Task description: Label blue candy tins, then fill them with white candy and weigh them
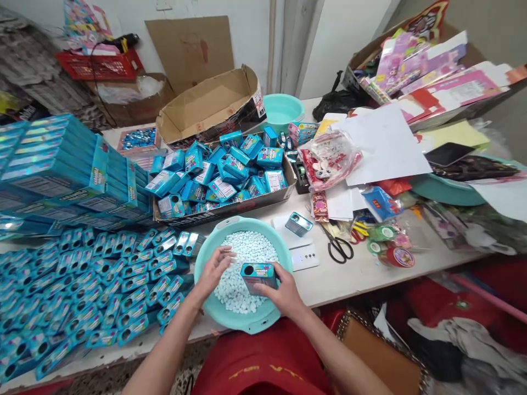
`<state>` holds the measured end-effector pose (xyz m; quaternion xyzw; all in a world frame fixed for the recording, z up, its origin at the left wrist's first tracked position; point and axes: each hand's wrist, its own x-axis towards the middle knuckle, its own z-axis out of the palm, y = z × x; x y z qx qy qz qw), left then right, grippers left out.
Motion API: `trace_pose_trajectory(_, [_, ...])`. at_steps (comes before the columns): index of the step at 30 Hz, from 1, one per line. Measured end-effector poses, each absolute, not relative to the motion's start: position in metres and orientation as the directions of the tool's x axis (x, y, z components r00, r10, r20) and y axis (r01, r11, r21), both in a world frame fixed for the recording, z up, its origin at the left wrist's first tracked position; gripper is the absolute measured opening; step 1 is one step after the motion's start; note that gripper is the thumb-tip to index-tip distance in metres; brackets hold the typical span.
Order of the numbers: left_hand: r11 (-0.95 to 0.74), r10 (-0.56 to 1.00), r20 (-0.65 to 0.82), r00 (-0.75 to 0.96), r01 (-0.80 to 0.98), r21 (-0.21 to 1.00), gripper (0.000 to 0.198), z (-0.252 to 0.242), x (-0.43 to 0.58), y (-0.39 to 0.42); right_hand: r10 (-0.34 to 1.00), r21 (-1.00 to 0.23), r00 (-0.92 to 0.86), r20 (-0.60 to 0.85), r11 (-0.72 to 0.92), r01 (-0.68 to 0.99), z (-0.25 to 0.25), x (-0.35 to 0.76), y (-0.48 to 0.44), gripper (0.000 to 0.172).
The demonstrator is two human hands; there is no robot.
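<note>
My right hand (287, 293) is wrapped round a small blue box (258, 276), held upright with a dark round hole in its top. The box hangs over the teal basin (205, 296) full of pale blue candies (242, 247). My left hand (214, 274) is over the left part of the basin, fingers loosely curved and apart, close to the candies; the palm side is hidden. Many blue boxes with round holes in their tops (135, 299) stand in rows to the left. Another blue box (299, 224) sits on a white scale (302, 255) right of the basin.
Behind the basin, a cardboard tray (226, 211) is heaped with blue boxes. Stacked blue packs (74, 164) rise at the left. Black-handled scissors (341, 251), tape rolls (382, 233) and papers (382, 142) lie on the right. An open carton (206, 107) stands at the back.
</note>
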<state>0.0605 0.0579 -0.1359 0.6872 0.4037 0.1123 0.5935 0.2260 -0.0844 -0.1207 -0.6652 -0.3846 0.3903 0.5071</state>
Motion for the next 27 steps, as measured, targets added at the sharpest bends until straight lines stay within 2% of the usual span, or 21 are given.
trace_pose_trajectory(1, [-0.095, 0.719, -0.286, 0.634, 0.498, 0.862, 0.038, -0.149, 0.063, 0.059, 0.871, -0.973, 0.489, -0.047, -0.15, 0.174, -0.127, 0.22, -0.091, 0.032])
trace_pose_trajectory(3, [-0.377, 0.685, -0.233, 0.69, 0.609, 0.698, 0.038, -0.171, 0.071, 0.054, 0.795, -0.964, 0.597, 0.107, -0.065, 0.259, -0.141, 0.209, -0.1, 0.033])
trace_pose_trajectory(6, [-0.638, 0.538, -0.311, 0.783, 0.62, 0.457, 0.043, -0.184, 0.084, 0.027, 0.731, -0.945, 0.647, 0.218, -0.007, 0.326, -0.159, 0.199, -0.104, 0.031])
trace_pose_trajectory(8, [-0.719, 0.446, -0.391, 0.805, 0.582, 0.38, 0.044, -0.181, 0.086, 0.007, 0.724, -0.937, 0.651, 0.226, -0.02, 0.348, -0.165, 0.198, -0.102, 0.03])
trace_pose_trajectory(12, [-0.805, 0.285, -0.477, 0.831, 0.478, 0.351, 0.046, -0.166, 0.079, -0.011, 0.728, -0.926, 0.651, 0.214, -0.06, 0.372, -0.166, 0.198, -0.099, 0.03])
trace_pose_trajectory(17, [-0.806, 0.263, -0.54, 0.799, 0.489, 0.332, 0.034, -0.167, 0.069, 0.002, 0.688, -0.934, 0.709, 0.154, -0.132, 0.331, -0.164, 0.197, -0.099, 0.032])
trace_pose_trajectory(20, [-0.69, 0.386, -0.522, 0.761, 0.613, 0.384, 0.025, -0.175, 0.066, 0.013, 0.697, -0.941, 0.708, 0.114, -0.154, 0.302, -0.162, 0.201, -0.096, 0.035])
trace_pose_trajectory(22, [-0.492, 0.516, -0.479, 0.71, 0.704, 0.512, 0.019, -0.175, 0.067, 0.021, 0.716, -0.944, 0.693, 0.089, -0.162, 0.288, -0.159, 0.205, -0.093, 0.035])
trace_pose_trajectory(24, [-0.152, 0.637, -0.47, 0.611, 0.698, 0.7, 0.025, -0.169, 0.07, 0.028, 0.736, -0.938, 0.671, 0.092, -0.162, 0.305, -0.155, 0.209, -0.091, 0.033])
trace_pose_trajectory(25, [0.048, 0.675, -0.489, 0.552, 0.628, 0.777, 0.029, -0.163, 0.074, 0.031, 0.748, -0.932, 0.656, 0.1, -0.16, 0.325, -0.153, 0.21, -0.089, 0.032])
trace_pose_trajectory(27, [0.378, 0.701, -0.535, 0.471, 0.391, 0.839, 0.034, -0.147, 0.082, 0.035, 0.779, -0.914, 0.615, 0.121, -0.155, 0.376, -0.149, 0.211, -0.088, 0.03])
